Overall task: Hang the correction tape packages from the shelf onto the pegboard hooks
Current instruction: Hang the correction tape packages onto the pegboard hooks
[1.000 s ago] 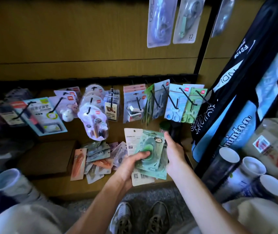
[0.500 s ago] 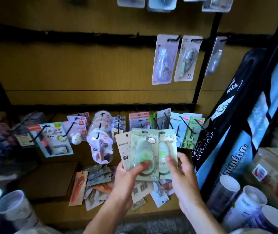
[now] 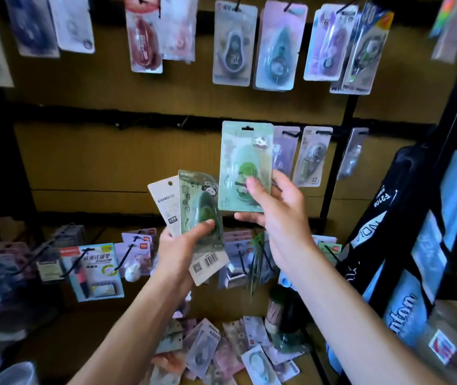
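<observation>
My right hand (image 3: 278,218) holds one pale green correction tape package (image 3: 245,165) upright, its top edge level with the middle black hook rail (image 3: 149,122). My left hand (image 3: 178,251) grips a fanned stack of packages (image 3: 198,215), a dark green one in front and white-backed cards behind. Several loose packages (image 3: 221,354) lie in a heap on the shelf below. Bare hooks (image 3: 126,124) stick out of the middle rail to the left of the raised package.
Other packages hang on the top row (image 3: 234,43) and on the middle rail at right (image 3: 312,157). Lower hooks carry stationery cards (image 3: 97,269). A black upright post (image 3: 338,151) and a dark racket bag (image 3: 405,232) stand at right.
The view has tilted up from the shelf to the pegboard. Both hands rose; my right hand drew one green package out of the stack and lifted it toward the middle rail.
</observation>
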